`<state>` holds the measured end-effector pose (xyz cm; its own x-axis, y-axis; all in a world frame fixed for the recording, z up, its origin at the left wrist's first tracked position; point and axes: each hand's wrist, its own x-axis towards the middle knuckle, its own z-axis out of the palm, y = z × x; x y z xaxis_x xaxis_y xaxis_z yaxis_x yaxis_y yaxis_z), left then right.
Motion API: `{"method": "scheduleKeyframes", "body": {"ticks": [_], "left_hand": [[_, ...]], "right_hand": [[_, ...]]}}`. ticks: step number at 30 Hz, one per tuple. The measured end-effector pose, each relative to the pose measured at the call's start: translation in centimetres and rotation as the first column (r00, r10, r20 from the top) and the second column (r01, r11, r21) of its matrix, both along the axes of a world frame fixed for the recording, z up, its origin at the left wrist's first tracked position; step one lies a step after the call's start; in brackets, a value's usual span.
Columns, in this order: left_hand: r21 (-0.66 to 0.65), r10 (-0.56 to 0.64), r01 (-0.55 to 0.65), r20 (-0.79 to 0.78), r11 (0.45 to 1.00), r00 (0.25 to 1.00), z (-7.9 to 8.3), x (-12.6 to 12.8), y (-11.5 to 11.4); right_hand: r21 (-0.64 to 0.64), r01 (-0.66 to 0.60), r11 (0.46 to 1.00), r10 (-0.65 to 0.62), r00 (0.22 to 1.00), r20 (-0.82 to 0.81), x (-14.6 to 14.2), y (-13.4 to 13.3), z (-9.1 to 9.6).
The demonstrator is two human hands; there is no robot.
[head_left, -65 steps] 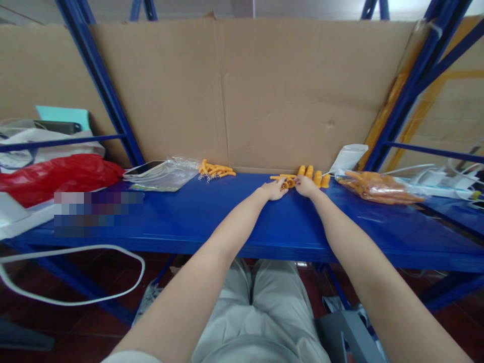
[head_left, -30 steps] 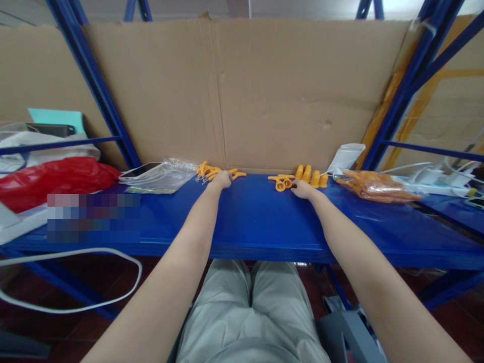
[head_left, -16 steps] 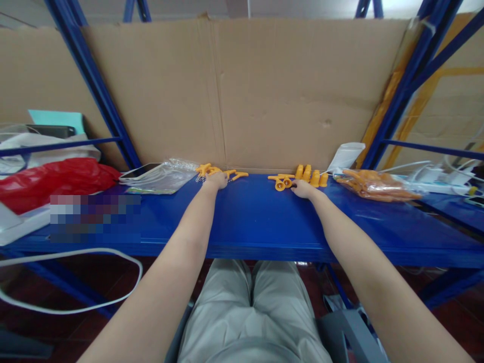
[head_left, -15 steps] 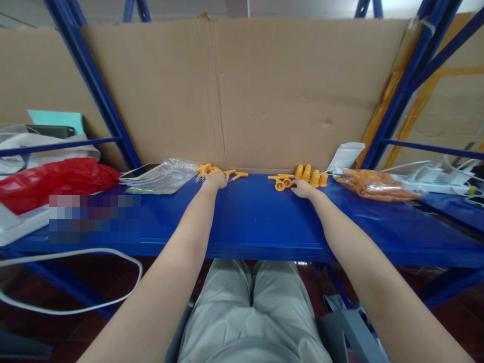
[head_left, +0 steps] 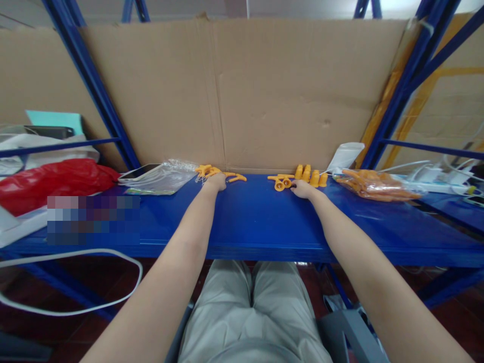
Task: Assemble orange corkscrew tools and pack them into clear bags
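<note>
Head view: both bare arms reach across the blue surface [head_left: 253,217] to its far side, hands well apart.

Left hand [head_left: 217,181] is down on the pile of orange plastic pieces [head_left: 203,169], palm side hidden. Can't tell if its grip is closed on one. Fine metal chains [head_left: 199,179] hang out at the pile's left edge; one curved orange piece [head_left: 238,178] pokes out right of the hand.

Right hand [head_left: 302,189] sits beside two orange horn-shaped pieces [head_left: 279,186], round mouths facing the camera, stems running back. Dark spot [head_left: 293,185] at its fingertips, probably a small part, but too small to make out; can't tell if that grip is wide or pinching it.

Four orange cup-shaped pieces [head_left: 306,173] stand upright just behind and right of that hand. Further right: clear bag of orange pieces [head_left: 376,185], white packet [head_left: 345,156] tilted up behind it.

Left of the pile: clear plastic bag [head_left: 177,174], white-edged device [head_left: 141,172], then red plastic bag [head_left: 56,176]. Cardboard panel [head_left: 283,96] backs the surface.
</note>
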<state>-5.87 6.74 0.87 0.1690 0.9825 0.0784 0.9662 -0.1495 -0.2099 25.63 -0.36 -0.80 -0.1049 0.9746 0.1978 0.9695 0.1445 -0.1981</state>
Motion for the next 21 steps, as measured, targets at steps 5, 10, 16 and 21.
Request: {"method": "scheduleKeyframes", "body": {"ticks": [5, 10, 16, 21], "left_hand": [[0.001, 0.005, -0.005, -0.025, 1.0, 1.0, 0.3, -0.2, 0.0], [0.036, -0.003, 0.003, 0.01, 0.999, 1.0, 0.6, -0.5, -0.3], [0.015, -0.076, 0.077, -0.023, 0.997, 0.997, 1.2, 0.6, -1.0], [0.017, -0.18, 0.181, -0.051, 0.983, 0.982, 1.5, 2.8, -2.0]], "right_hand": [[-0.064, 0.044, 0.997, -0.044, 0.999, 0.0, -0.4, -0.6, 0.5], [-0.05, 0.026, 0.998, -0.028, 0.998, -0.048, -0.1, -0.2, 0.1], [0.0, -0.026, 1.0, 0.026, 0.997, -0.076, 0.7, 0.9, -0.6], [-0.014, -0.001, 1.0, -0.001, 0.997, -0.079, 0.8, 1.1, -0.8]]}}
